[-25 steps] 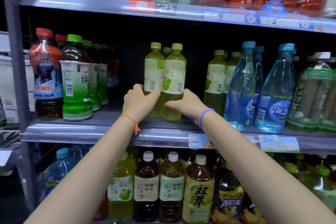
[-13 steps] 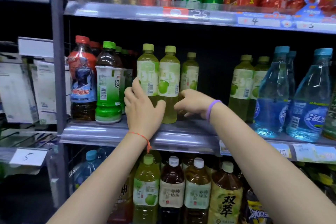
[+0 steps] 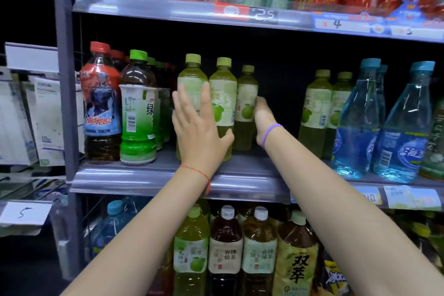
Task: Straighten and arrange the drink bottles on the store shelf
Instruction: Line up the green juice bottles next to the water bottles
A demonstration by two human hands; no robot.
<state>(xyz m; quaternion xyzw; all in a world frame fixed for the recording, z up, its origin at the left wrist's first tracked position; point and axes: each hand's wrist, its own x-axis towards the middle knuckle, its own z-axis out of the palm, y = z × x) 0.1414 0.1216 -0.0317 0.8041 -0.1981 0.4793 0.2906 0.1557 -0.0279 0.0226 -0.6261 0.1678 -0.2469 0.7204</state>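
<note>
Green tea bottles (image 3: 222, 103) are standing mid-shelf (image 3: 149, 178), now shifted beside the dark bottles at nine o'clock. Left hand (image 3: 198, 127) is lifting off, fingers spread flat against the front pair; right hand (image 3: 263, 119) is curling behind a third bottle (image 3: 246, 103), drawing it forward.

Open gap on middle shelf (image 3: 240, 175) right of third green-tea bottle (image 3: 246, 108) (dark, deep); next green-tea pair (image 3: 317, 113) bounds it.
</note>
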